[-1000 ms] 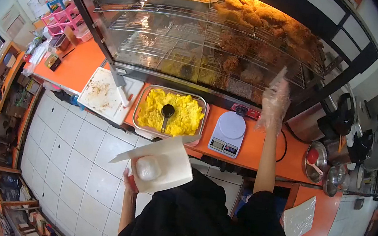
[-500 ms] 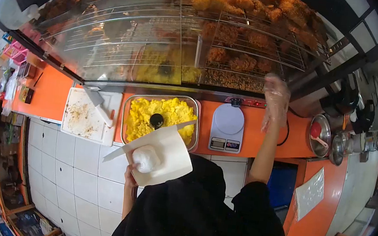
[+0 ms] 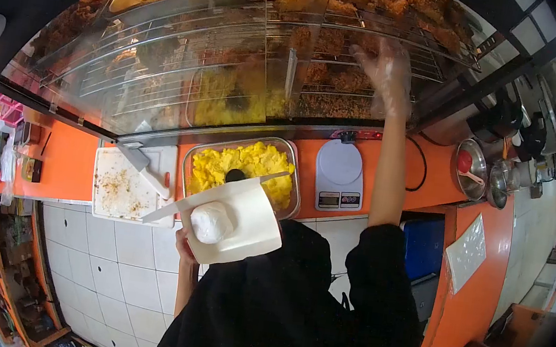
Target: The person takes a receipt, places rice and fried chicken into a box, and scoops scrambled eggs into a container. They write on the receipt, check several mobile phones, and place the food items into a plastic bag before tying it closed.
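Note:
My left hand [image 3: 187, 246] holds an open paper box [image 3: 246, 229] by its left side. A round white wrapped bundle [image 3: 211, 224] lies in the box. My right hand [image 3: 388, 76], in a clear plastic glove, is raised at the display case [image 3: 291, 70], in front of the racks of fried pieces [image 3: 346, 81]. Its fingers are spread, with nothing visible in them. Behind the box, a glass tray [image 3: 294, 197] holds yellow food [image 3: 252, 159] with a dark round thing in it.
A white scale [image 3: 339, 174] stands right of the tray. Left of it lies a cutting board [image 3: 125, 188] with a cleaver [image 3: 145, 169] on it. Metal bowls [image 3: 469, 185] and a plastic packet [image 3: 466, 253] are on the orange counter at right. A metal tray [image 3: 116, 1] of fried food is up left.
My right hand has moved up and slightly left, from the case's lower edge to the racks. My left hand still holds the box, slightly further left in view. The camera view has shifted a little.

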`<state>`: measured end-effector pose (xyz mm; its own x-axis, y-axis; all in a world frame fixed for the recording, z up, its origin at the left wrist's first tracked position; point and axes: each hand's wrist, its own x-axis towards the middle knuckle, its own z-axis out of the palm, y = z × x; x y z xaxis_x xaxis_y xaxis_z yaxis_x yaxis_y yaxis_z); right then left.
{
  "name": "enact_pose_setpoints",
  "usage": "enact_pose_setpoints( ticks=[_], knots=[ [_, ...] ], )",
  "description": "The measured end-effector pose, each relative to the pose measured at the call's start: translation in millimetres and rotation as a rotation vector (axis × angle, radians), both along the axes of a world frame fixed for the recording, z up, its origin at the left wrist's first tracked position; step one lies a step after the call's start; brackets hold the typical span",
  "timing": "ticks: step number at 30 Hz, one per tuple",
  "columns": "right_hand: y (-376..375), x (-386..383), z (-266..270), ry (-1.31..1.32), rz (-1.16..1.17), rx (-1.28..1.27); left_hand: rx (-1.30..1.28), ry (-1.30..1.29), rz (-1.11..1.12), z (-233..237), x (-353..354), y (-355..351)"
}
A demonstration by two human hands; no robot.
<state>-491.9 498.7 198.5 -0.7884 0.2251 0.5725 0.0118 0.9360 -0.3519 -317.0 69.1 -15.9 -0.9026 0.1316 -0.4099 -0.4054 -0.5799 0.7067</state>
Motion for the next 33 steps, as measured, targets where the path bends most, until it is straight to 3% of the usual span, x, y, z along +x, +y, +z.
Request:
enact_pose_setpoints(
  ticks=[1,4,10,12,14,16,17,19,23,26,29,33],
  knots=[
    [-0.8,-1.5,6.5,-0.239,0.044,-0.132,-0.006,-0.024,-0.023,-7.8,-1.5,-7.2],
    [28.7,-23.9,-29.9,-0.034,-0.144,0.104,-0.084,-0.042,-0.036,-2.9,-6.0,-5.8],
    [13.8,37.3,-28.1,0.264,0.532,-1.854,-0.08,-0.026,0.037,36.8,-22.7,32.9],
    [9.5,54.9,-34.2,0.257,0.648,-2.191,-0.001,-0.04,0.099,30.7,-27.6,40.0],
    [0.0,64.6,-53.5,0.144,0.634,-2.227,0.098,-0.094,0.095,13.4,-33.4,38.3],
    [-21.5,82.0,-38.6,-0.101,0.864,-2.261,0.061,-0.089,0.138,9.2,-40.3,47.0],
    [-30.0,85.6,-33.3,-0.224,0.978,-2.267,0.09,-0.092,0.124,4.9,-41.9,48.6],
    [-36.0,78.1,-44.1,-0.29,0.932,-2.206,0.15,-0.098,0.095,-7.0,-45.2,51.8],
    [-38.7,74.1,-52.5,-0.456,1.036,-2.074,0.149,-0.129,0.027,15.8,-43.2,71.7],
    [-62.7,95.9,-38.5,-0.6,0.896,-1.476,0.165,-0.167,0.055,16.1,-40.4,80.3],
    [-90.1,101.7,-41.8,-0.49,0.927,-0.627,0.185,-0.187,0.066,28.0,-35.2,89.4],
    [-107.9,107.2,-67.6,-0.343,0.945,-0.364,0.142,-0.147,0.11,27.3,-31.0,89.3]
  ],
)
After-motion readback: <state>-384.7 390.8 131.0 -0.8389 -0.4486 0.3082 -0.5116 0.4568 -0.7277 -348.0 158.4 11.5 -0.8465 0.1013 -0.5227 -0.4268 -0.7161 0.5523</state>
